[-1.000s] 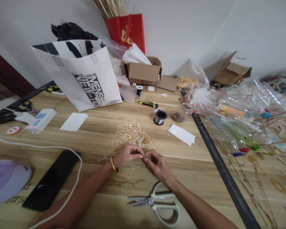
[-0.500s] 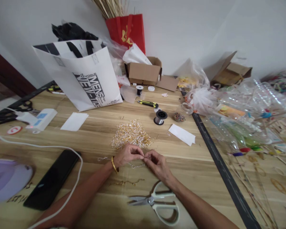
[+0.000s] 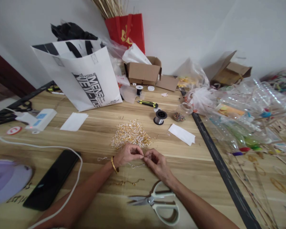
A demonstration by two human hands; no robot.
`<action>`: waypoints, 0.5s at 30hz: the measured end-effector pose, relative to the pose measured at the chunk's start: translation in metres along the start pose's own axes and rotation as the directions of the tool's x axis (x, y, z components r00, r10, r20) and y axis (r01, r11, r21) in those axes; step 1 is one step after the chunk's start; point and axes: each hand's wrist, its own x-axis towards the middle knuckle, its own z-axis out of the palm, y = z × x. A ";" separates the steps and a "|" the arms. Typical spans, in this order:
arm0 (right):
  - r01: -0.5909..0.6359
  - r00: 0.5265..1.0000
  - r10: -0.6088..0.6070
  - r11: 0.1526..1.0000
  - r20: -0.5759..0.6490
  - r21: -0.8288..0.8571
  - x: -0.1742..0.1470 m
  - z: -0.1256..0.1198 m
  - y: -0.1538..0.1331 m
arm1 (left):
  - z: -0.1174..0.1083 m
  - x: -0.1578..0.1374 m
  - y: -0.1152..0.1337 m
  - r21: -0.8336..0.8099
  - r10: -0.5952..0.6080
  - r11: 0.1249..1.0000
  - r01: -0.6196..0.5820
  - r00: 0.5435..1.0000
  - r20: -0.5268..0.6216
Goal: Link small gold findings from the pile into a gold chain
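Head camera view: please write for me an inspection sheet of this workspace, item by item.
Surface: wood-grain table, black strip across its right side.
Job's things: gold-and-silver pile, silver chain, gold chain, scissors, all on the table.
Clutter: phone, wire spool, utility knife, clear jar.
Hands: left hand and right hand pinched, close together; anything between fingertips too small to tell.
Cables: white cable passes phone, crosses left forearm.
Surroundings: white bag, red bag, cardboard box; wall behind.

tiny piece [image 3: 143, 157] between left hand [image 3: 128, 153] and right hand [image 3: 158, 163]: too small to tell | glittering pile [image 3: 130, 132]: near edge partly hidden | purple object [image 3: 8, 181]: cut off, left edge
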 end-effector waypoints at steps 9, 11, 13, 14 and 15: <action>0.013 1.000 -0.014 0.998 -0.010 -0.069 0.000 0.000 -0.004 | 0.001 0.000 0.002 -0.004 -0.007 1.000 0.007 1.000 -0.018; 0.011 1.000 -0.012 0.997 -0.009 -0.072 0.000 -0.001 -0.004 | 0.000 0.000 0.002 -0.007 -0.010 1.000 0.010 1.000 -0.013; 0.009 1.000 -0.010 0.997 -0.011 -0.074 0.000 -0.001 -0.004 | 0.000 0.000 0.001 -0.005 -0.004 1.000 0.004 1.000 -0.006; 0.009 1.000 -0.010 0.997 -0.011 -0.075 0.000 -0.001 -0.004 | 0.000 0.000 0.001 -0.002 -0.002 1.000 0.002 1.000 -0.004; 0.009 1.000 -0.010 0.997 -0.011 -0.074 0.000 -0.001 -0.003 | 0.000 0.000 0.001 0.002 0.000 1.000 0.000 1.000 -0.004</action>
